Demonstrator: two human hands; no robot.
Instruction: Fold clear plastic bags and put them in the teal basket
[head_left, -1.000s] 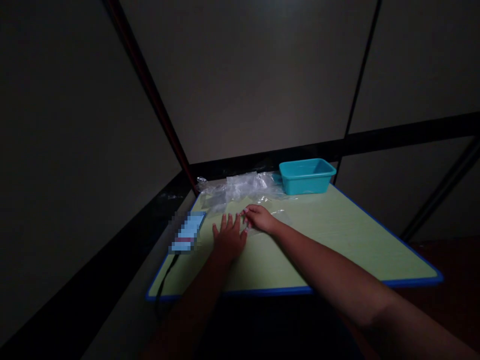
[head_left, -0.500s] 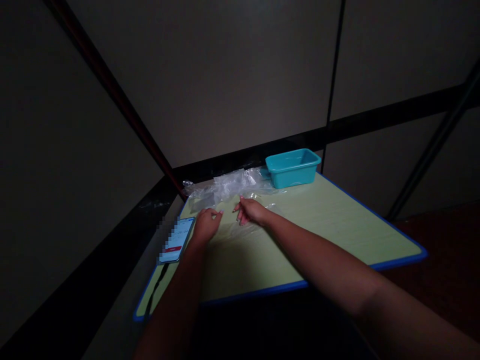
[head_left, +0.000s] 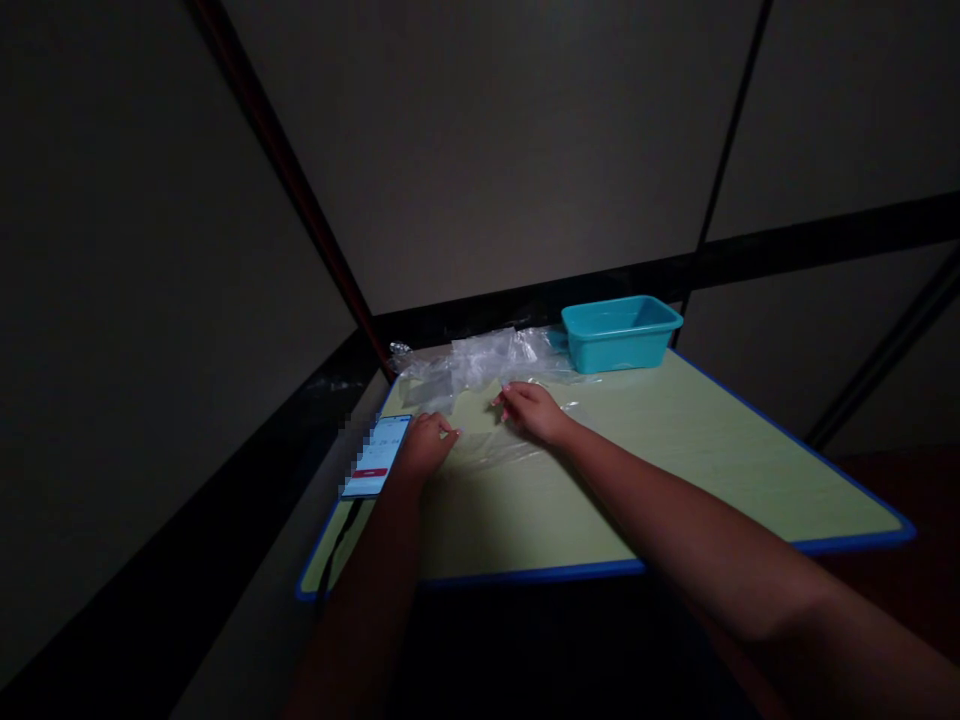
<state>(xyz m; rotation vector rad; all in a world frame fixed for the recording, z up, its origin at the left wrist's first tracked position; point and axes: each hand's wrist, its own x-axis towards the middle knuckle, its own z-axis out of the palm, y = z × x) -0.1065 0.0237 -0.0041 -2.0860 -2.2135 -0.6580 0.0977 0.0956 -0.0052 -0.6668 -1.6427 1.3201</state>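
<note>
A clear plastic bag (head_left: pixel 499 447) lies thin and nearly see-through on the pale yellow table (head_left: pixel 720 460), between and under my hands. At the bag's left edge, my left hand (head_left: pixel 429 445) is closed, with thumb and forefinger together on the film. My right hand (head_left: pixel 534 412) is over the bag's far side, fingers curled in a pinch on the plastic; the exact grip is too dim to make out. Beyond both hands, a heap of crumpled clear plastic bags (head_left: pixel 487 358) is spread along the table's back edge.
At the back right corner stands a turquoise plastic basket (head_left: pixel 622 352). A lit phone (head_left: pixel 379 460) lies at the left edge beside my left forearm, with a black strap (head_left: pixel 341 540) below it. Dark panelled walls (head_left: pixel 525 150) close in behind and left.
The view has shifted, so the table and basket sit farther right. My left thumb has drawn in to the forefinger, and my right fingers have closed up somewhat. More of the bag shows between my hands.
</note>
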